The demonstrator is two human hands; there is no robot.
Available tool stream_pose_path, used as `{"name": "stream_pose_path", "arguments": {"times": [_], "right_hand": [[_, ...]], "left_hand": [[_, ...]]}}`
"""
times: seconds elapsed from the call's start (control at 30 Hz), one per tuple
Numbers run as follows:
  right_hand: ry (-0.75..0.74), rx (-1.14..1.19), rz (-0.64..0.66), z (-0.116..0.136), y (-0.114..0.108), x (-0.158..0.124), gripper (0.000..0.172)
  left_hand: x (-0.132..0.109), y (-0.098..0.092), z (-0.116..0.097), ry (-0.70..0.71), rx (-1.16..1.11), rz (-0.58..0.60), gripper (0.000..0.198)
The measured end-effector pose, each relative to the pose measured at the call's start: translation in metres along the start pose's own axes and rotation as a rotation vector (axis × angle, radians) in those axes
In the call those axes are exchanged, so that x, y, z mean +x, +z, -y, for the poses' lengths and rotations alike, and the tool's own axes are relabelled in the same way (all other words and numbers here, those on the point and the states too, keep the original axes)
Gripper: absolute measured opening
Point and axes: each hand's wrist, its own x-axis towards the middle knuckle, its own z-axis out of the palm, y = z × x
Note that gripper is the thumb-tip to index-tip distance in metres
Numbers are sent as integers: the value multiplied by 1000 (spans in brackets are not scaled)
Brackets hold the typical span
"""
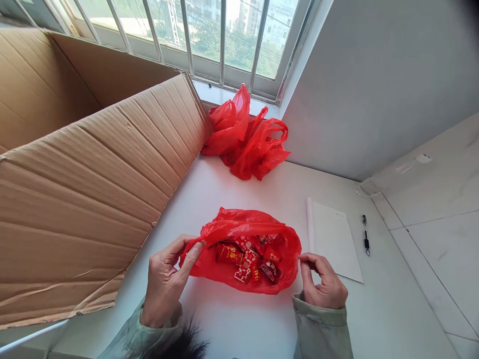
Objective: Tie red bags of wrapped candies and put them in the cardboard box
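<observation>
A red plastic bag (209,264) lies on the white tabletop with its mouth spread wide. Inside it are several wrapped candies (246,265) in red, gold, white and dark red wrappers. My left hand (170,279) pinches the bag's left rim between thumb and fingers. At the right end of the mouth, my right hand (324,281) is closed in a pinch on the bag's edge. Both hands hold the opening apart, so the candies show from above. The bag's underside is hidden.
A large open cardboard box (112,164) stands at the left. Crumpled red plastic bags (247,139) are heaped at the back by the barred window (220,45). To the right, a white notebook (335,239) and a pen (365,237) lie on the table (392,299) near the wall.
</observation>
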Motion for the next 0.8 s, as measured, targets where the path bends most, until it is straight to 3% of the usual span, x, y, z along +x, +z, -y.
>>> {"name": "stream_pose_path", "arguments": {"times": [0.07, 0.13, 0.27, 0.33, 0.43, 0.5, 0.63, 0.8], "right_hand": [[99, 33, -72, 4, -5, 5, 19], [191, 60, -60, 5, -4, 6, 24], [285, 51, 60, 1, 14, 3, 79], [335, 11, 137, -3, 24, 0, 91], [435, 25, 237, -11, 31, -2, 75], [497, 182, 196, -13, 30, 0, 65], [537, 508, 69, -9, 24, 13, 61], [600, 711, 135, 3, 9, 30, 64]], "left_hand": [[-1, 1, 0, -28, -45, 22, 25], [-1, 3, 0, -42, -75, 45, 24], [-1, 6, -5, -36, -83, 66, 22], [-1, 7, -7, -30, -70, 69, 22], [-1, 6, -7, -35, -56, 52, 21], [-1, 4, -5, -52, -93, 24, 22], [0, -3, -5, -128, -289, -43, 25], [-1, -15, -20, -189, -502, -135, 21]]}}
